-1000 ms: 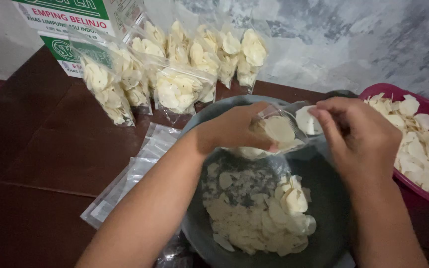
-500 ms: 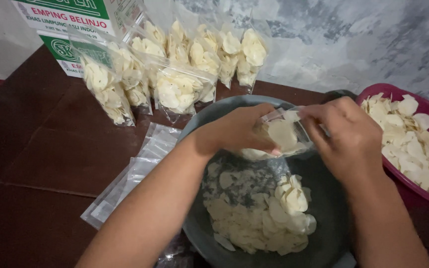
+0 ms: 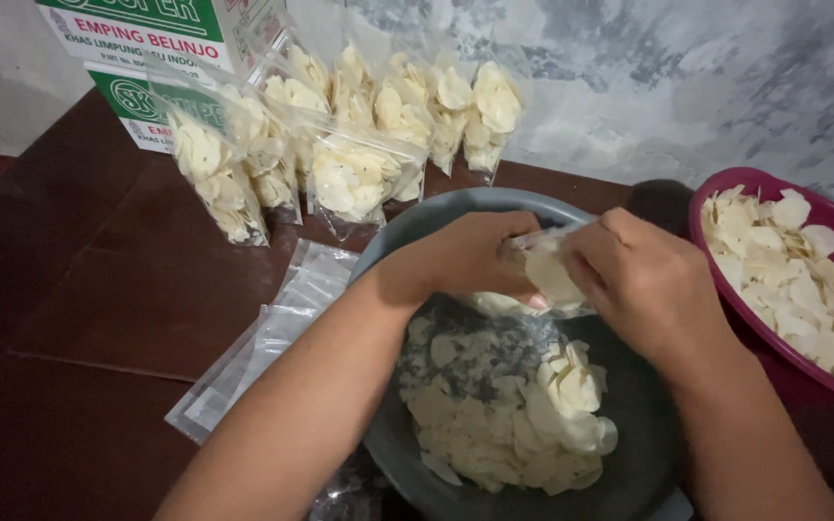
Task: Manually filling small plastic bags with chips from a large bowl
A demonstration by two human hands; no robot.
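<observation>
My left hand (image 3: 460,256) holds a small clear plastic bag (image 3: 544,282) partly filled with pale round chips, above a grey basin (image 3: 629,425). My right hand (image 3: 634,280) is pressed against the bag's mouth, fingers bent into it; whatever it holds is hidden. More pale chips (image 3: 509,420) lie heaped in the bottom of the basin under both hands.
A maroon bowl (image 3: 716,188) full of the same chips stands at the right. Several filled clear bags (image 3: 354,178) lean against a green-and-white carton (image 3: 142,43) at the back. A stack of empty clear bags (image 3: 263,338) lies on the dark brown table left of the basin.
My right hand has moved left from beside the bag up to its mouth, and the chips it carried are no longer visible. The left hand stayed put.
</observation>
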